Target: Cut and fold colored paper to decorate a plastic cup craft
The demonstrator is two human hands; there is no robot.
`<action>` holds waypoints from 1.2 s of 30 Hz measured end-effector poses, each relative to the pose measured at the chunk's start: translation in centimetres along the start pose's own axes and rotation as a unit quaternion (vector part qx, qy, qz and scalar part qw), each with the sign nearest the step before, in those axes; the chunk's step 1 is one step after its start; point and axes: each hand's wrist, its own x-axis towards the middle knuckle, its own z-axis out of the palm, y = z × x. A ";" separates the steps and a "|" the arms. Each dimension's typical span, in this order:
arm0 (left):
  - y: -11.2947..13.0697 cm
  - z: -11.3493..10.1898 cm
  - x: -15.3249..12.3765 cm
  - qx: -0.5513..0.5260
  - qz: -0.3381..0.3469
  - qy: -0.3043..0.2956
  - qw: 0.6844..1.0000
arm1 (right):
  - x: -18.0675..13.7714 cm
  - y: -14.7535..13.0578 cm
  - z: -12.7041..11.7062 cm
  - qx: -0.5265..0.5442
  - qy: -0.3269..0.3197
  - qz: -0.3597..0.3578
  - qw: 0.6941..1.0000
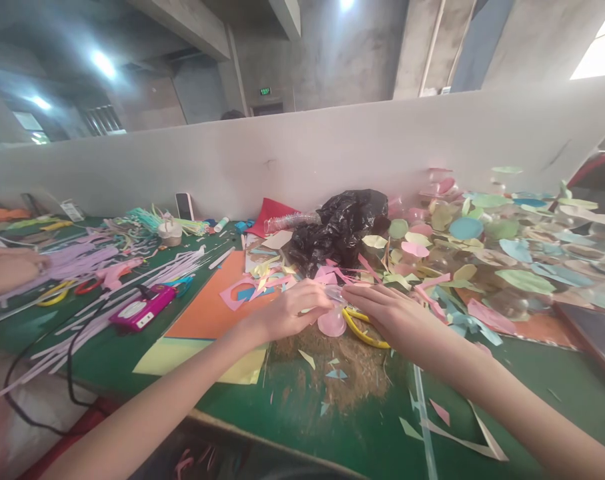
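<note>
My left hand (292, 312) and my right hand (385, 312) meet over the middle of the green table (362, 427). Between their fingertips they pinch a small clear plastic piece (335, 293) with a round pink paper piece (331, 323) hanging under it. Yellow-handled scissors (365, 330) lie on the table just beneath my right hand. Paper scraps lie around both hands.
A crumpled black plastic bag (339, 230) sits behind my hands. Cut paper shapes and clear cups (487, 240) pile up on the right. Orange paper (209, 307), a pink glue gun (142, 310) with black cord and white strips lie left. Another person's hand (5, 270) is at far left.
</note>
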 end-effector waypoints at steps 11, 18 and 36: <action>-0.5 0.4 -0.1 -0.011 0.026 0.024 0.999 | -0.1 -0.3 0.1 -0.028 0.015 -0.015 0.999; -0.5 0.7 -0.1 -0.017 0.028 0.042 0.999 | -0.1 -0.4 0.3 -0.028 0.016 -0.015 0.999; -0.1 0.8 -0.3 0.000 0.010 0.039 0.999 | -0.2 -0.9 -0.2 -0.012 0.000 0.009 1.000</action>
